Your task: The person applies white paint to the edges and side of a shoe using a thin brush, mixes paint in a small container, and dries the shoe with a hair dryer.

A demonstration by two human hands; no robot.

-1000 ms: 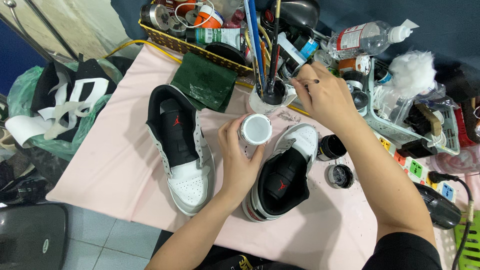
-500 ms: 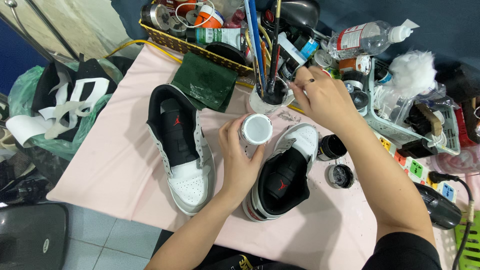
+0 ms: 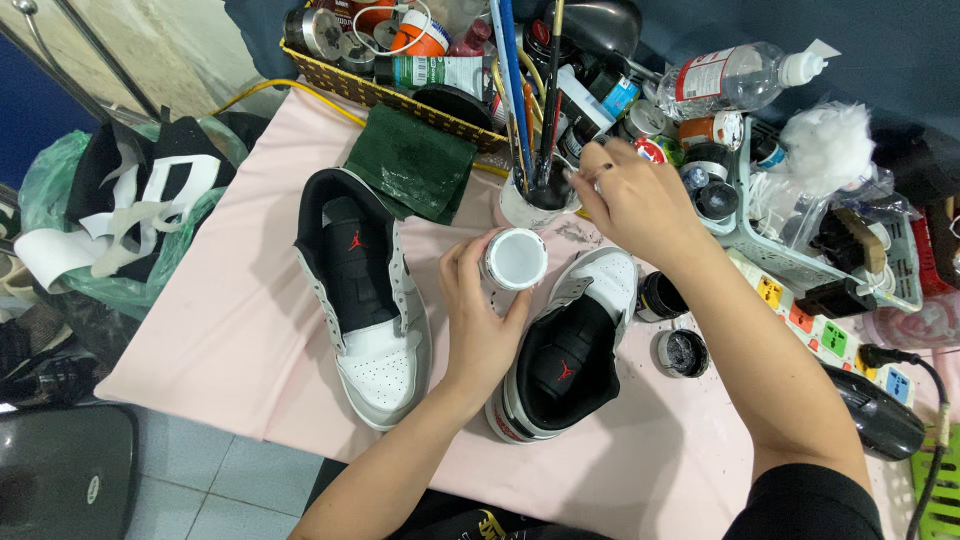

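Jar point(image 3: 514, 260), small and white with a round white lid facing up, sits in your left hand point(image 3: 480, 320), held just above the tabletop point(image 3: 230, 330) between the two sneakers. Your fingers point(image 3: 462, 262) wrap narrowly around its side wall, thumb on one side and the rest on the other, lid left free. It looks light and rigid, probably smooth plastic, so it could turn slick if anything wet gets on it; the side-wall hold near the shoulder seems the sound one, since it leaves the top reachable.

Your right hand point(image 3: 635, 200) is up by the brush cup point(image 3: 530, 200), fingers pinched close together at the brush handles point(image 3: 520, 90); whether they actually grip one you cannot tell.

Just right of the jar lies the right sneaker point(image 3: 570, 355), black tongue, white toe. The left sneaker point(image 3: 365, 300) lies well to the other side. A green cloth point(image 3: 415, 170) rests beyond it, against a wicker basket point(image 3: 330, 80) of bottles. Two small open dark pots point(image 3: 672, 325) stand beside your right forearm, near a grey tray point(image 3: 800, 265) of supplies.
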